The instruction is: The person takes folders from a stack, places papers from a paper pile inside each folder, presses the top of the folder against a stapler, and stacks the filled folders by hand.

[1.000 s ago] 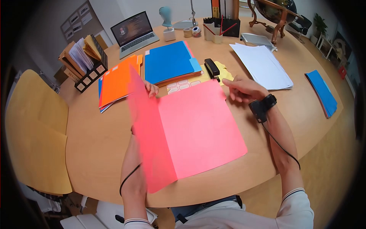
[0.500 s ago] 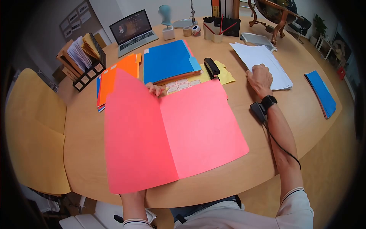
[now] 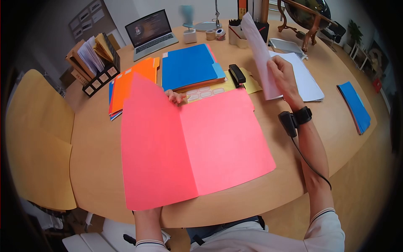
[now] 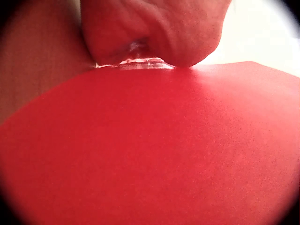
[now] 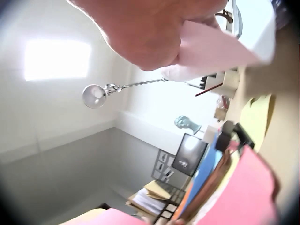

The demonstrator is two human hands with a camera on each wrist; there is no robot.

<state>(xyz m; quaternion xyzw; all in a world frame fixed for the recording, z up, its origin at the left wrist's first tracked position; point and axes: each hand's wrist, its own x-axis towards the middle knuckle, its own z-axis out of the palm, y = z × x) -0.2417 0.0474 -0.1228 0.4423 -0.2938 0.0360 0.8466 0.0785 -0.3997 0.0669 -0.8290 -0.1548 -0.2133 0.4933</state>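
A pink folder (image 3: 228, 140) is spread open near the table's front edge, its left cover over my left forearm. My left hand (image 3: 175, 97) grips the folder's top edge beside the fold; the cover hides part of it. In the left wrist view that hand (image 4: 154, 30) is against the edge of the red-looking folder (image 4: 145, 145). My right hand (image 3: 284, 79) pinches white paper (image 3: 259, 54) raised upright over the left side of the paper stack (image 3: 308, 82). The right wrist view shows the same hand (image 5: 145, 30) with the paper (image 5: 206, 51) bending away from its fingers.
Beyond the folder are a black stapler (image 3: 237, 75), a label sheet (image 3: 205, 93), blue folders (image 3: 191, 67) and orange folders (image 3: 136, 84). A laptop (image 3: 151, 35), file holder (image 3: 100, 80) and pen holders (image 3: 235, 34) stand farther back. Another blue folder (image 3: 354, 107) lies at right.
The folder's left cover has swung open to the left. My right hand has moved from the folder to the stack and lifted paper from it. My left hand has stayed near the fold.
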